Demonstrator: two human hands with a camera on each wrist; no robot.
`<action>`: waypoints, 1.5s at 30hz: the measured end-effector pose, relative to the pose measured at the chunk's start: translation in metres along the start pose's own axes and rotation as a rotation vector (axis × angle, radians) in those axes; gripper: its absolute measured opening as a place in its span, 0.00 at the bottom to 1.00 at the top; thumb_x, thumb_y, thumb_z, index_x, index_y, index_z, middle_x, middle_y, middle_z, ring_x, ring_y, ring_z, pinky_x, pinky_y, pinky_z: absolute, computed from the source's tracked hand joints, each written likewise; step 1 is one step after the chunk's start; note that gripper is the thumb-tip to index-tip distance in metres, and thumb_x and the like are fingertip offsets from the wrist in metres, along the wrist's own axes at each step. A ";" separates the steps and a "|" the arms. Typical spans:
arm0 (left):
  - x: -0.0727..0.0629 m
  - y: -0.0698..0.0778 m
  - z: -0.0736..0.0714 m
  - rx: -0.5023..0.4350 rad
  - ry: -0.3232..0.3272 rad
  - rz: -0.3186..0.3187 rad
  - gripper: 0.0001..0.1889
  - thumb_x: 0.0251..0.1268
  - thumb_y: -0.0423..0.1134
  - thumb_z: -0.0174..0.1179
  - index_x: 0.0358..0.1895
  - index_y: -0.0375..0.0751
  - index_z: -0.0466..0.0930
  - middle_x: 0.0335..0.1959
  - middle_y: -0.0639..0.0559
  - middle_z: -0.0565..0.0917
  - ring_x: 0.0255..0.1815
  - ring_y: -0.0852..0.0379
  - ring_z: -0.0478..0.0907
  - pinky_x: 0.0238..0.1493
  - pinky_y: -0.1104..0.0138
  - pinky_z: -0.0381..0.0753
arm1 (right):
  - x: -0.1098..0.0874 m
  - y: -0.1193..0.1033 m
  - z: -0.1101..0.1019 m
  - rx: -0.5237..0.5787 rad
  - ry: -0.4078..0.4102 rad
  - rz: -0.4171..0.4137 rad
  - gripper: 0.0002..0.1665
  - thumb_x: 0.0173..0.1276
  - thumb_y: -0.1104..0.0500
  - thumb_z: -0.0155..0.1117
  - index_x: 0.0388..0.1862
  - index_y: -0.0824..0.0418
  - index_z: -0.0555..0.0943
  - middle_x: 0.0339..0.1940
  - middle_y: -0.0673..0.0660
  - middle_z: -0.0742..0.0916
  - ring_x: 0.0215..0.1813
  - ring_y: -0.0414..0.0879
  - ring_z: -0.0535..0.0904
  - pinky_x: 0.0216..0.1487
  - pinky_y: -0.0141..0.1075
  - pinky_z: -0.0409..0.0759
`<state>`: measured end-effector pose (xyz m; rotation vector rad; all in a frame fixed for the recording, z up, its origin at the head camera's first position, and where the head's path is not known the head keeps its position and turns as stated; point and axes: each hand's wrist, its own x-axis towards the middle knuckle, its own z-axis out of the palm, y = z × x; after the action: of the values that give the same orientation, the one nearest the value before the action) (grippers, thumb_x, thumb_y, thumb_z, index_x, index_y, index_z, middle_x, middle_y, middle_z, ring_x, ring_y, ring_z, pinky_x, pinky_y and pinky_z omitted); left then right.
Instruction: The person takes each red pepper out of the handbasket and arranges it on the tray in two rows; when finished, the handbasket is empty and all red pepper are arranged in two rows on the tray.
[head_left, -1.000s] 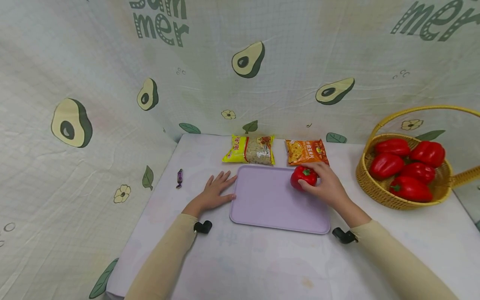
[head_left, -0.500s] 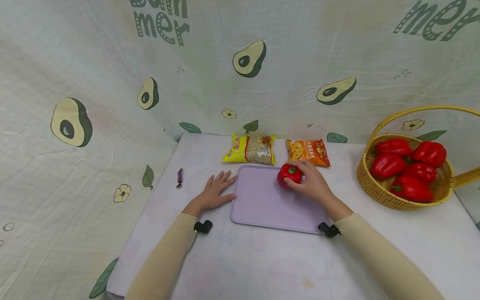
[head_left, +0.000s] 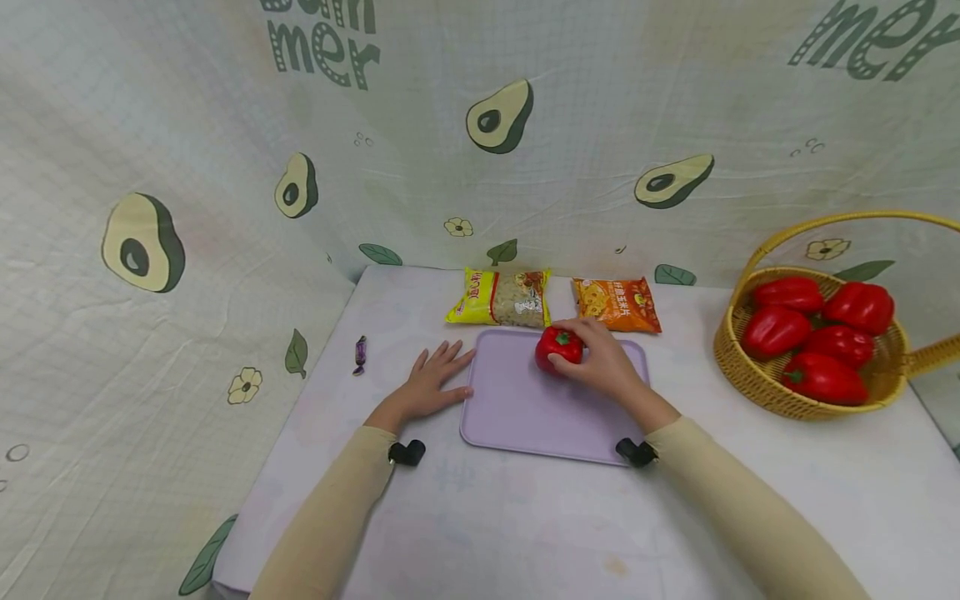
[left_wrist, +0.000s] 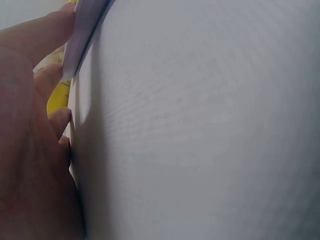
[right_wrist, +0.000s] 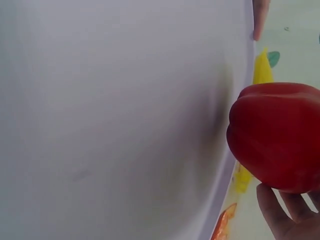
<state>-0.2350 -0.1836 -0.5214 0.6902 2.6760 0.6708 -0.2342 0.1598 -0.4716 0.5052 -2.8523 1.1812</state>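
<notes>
Over the far part of the lilac tray (head_left: pixel 525 412), a red bell pepper (head_left: pixel 557 351) with a green stem is gripped by my right hand (head_left: pixel 600 360), thumb on the near side and fingers behind. The right wrist view shows the pepper (right_wrist: pixel 277 136) large, with fingertips (right_wrist: pixel 272 207) curled beneath it. My left hand (head_left: pixel 431 385) lies spread on the table at the tray's left side, its thumb and a fingertip at the rim. In the left wrist view the tray edge (left_wrist: pixel 82 37) shows beside the fingers.
A yellow snack bag (head_left: pixel 510 300) and an orange snack bag (head_left: pixel 617 304) lie behind the tray. The wicker basket (head_left: pixel 750 400) at right holds several red peppers (head_left: pixel 825 379). A purple-wrapped candy (head_left: pixel 360 356) lies at left. A printed cloth (head_left: pixel 570 217) hangs behind.
My right hand has carried the pepper leftward across the tray, from its right side toward the middle. The left hand has stayed in place at the tray's edge.
</notes>
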 end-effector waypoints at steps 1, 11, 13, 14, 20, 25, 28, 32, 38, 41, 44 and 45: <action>0.000 0.000 0.000 0.002 0.001 0.001 0.41 0.73 0.64 0.53 0.83 0.59 0.49 0.85 0.49 0.44 0.84 0.46 0.32 0.78 0.44 0.25 | 0.001 -0.001 0.001 -0.001 -0.001 -0.009 0.34 0.65 0.47 0.73 0.68 0.54 0.77 0.64 0.61 0.77 0.64 0.60 0.73 0.57 0.59 0.81; 0.001 -0.002 0.001 0.028 -0.001 -0.002 0.41 0.73 0.64 0.53 0.83 0.58 0.49 0.84 0.48 0.45 0.84 0.45 0.33 0.78 0.43 0.25 | 0.015 -0.005 0.017 -0.020 0.013 -0.074 0.33 0.64 0.48 0.74 0.67 0.55 0.79 0.61 0.61 0.80 0.61 0.58 0.76 0.56 0.56 0.82; 0.001 -0.002 0.001 0.029 0.000 -0.001 0.41 0.73 0.64 0.53 0.83 0.58 0.50 0.84 0.48 0.45 0.84 0.45 0.33 0.78 0.43 0.26 | 0.018 -0.006 0.019 -0.020 0.015 -0.080 0.33 0.64 0.47 0.74 0.67 0.54 0.79 0.61 0.60 0.80 0.60 0.58 0.76 0.56 0.56 0.82; 0.001 -0.002 0.000 0.026 0.000 -0.002 0.41 0.73 0.64 0.53 0.83 0.58 0.50 0.84 0.48 0.45 0.84 0.45 0.33 0.78 0.43 0.26 | 0.019 -0.008 0.020 -0.017 0.014 -0.084 0.33 0.64 0.47 0.74 0.67 0.54 0.79 0.60 0.60 0.80 0.60 0.58 0.76 0.57 0.56 0.82; 0.001 -0.002 0.001 0.021 0.000 -0.007 0.41 0.73 0.65 0.53 0.83 0.59 0.50 0.84 0.48 0.45 0.84 0.45 0.33 0.78 0.42 0.26 | 0.026 -0.014 0.025 -0.010 0.016 -0.102 0.33 0.64 0.47 0.74 0.67 0.52 0.79 0.60 0.59 0.80 0.59 0.57 0.76 0.56 0.55 0.82; 0.001 -0.002 0.001 0.022 -0.002 -0.008 0.41 0.72 0.65 0.53 0.83 0.60 0.50 0.85 0.49 0.45 0.84 0.45 0.33 0.78 0.42 0.26 | 0.031 -0.018 0.028 -0.006 0.022 -0.104 0.32 0.64 0.47 0.74 0.66 0.51 0.80 0.59 0.58 0.81 0.59 0.56 0.76 0.56 0.54 0.83; 0.001 -0.001 0.000 0.021 -0.004 -0.012 0.41 0.72 0.65 0.53 0.83 0.61 0.49 0.85 0.50 0.45 0.84 0.46 0.33 0.78 0.43 0.26 | 0.033 -0.020 0.030 -0.009 0.013 -0.104 0.33 0.64 0.46 0.74 0.67 0.52 0.79 0.60 0.59 0.80 0.60 0.57 0.76 0.56 0.55 0.83; 0.001 0.000 0.001 0.017 0.001 -0.004 0.41 0.73 0.65 0.53 0.83 0.61 0.50 0.85 0.50 0.45 0.84 0.46 0.33 0.78 0.42 0.26 | 0.037 -0.023 0.034 -0.008 -0.005 -0.102 0.34 0.64 0.47 0.73 0.68 0.53 0.78 0.62 0.59 0.80 0.61 0.57 0.76 0.56 0.55 0.83; 0.004 -0.002 0.003 0.019 -0.003 -0.009 0.41 0.73 0.65 0.53 0.83 0.61 0.49 0.85 0.50 0.45 0.84 0.46 0.33 0.78 0.43 0.26 | 0.041 -0.026 0.042 0.014 -0.030 -0.099 0.32 0.64 0.48 0.73 0.67 0.52 0.79 0.63 0.59 0.79 0.63 0.57 0.74 0.56 0.54 0.83; 0.004 -0.003 0.002 0.017 -0.010 -0.018 0.41 0.72 0.65 0.53 0.83 0.62 0.49 0.85 0.51 0.45 0.84 0.47 0.32 0.78 0.43 0.25 | 0.043 -0.027 0.045 0.012 -0.038 -0.085 0.32 0.64 0.48 0.73 0.67 0.51 0.78 0.64 0.58 0.78 0.63 0.56 0.74 0.57 0.53 0.83; 0.003 -0.003 0.002 0.017 -0.011 -0.017 0.41 0.72 0.65 0.53 0.83 0.62 0.49 0.85 0.51 0.45 0.84 0.46 0.32 0.78 0.43 0.25 | 0.045 -0.029 0.047 0.012 -0.043 -0.079 0.34 0.65 0.47 0.73 0.69 0.51 0.77 0.65 0.58 0.77 0.64 0.56 0.74 0.57 0.54 0.83; 0.003 -0.003 0.002 0.015 -0.014 -0.019 0.42 0.72 0.66 0.53 0.83 0.62 0.49 0.85 0.51 0.44 0.84 0.47 0.32 0.78 0.43 0.25 | 0.046 -0.030 0.048 0.015 -0.045 -0.079 0.34 0.65 0.47 0.73 0.69 0.50 0.77 0.65 0.58 0.77 0.64 0.56 0.73 0.57 0.54 0.83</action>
<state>-0.2382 -0.1838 -0.5251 0.6704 2.6744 0.6390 -0.2636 0.0935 -0.4793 0.6475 -2.8335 1.1938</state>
